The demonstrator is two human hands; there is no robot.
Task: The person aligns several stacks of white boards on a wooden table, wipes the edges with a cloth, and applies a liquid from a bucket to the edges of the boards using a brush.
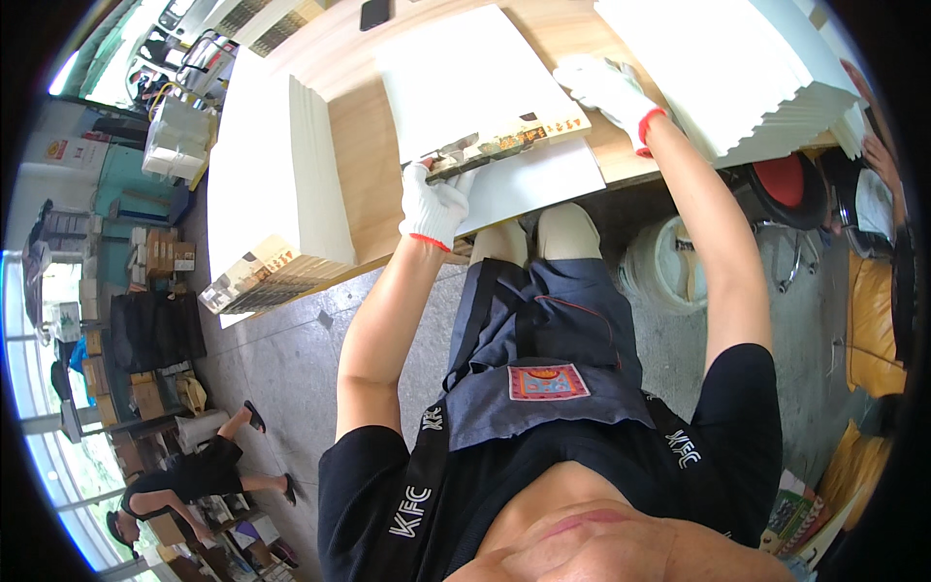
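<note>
Both of my hands wear white knitted gloves with red cuffs. My left hand [438,202] is closed on the near left corner of a white sheet [465,82] that has a colourful printed strip along its near edge. That near edge is lifted a little above another white sheet [558,182], which lies flat at the table's front edge. At the printed sheet's right edge is my right hand [606,87], its fingers stretched out and palm down. Whether it touches the sheet I cannot tell.
A stack of printed sheets [276,179] stands on the wooden table [364,170] at left, and a big white stack [722,73] at right. A phone [374,13] lies at the back. Below are a whitish bin [664,267] and a red stool [779,184]. Other people are nearby.
</note>
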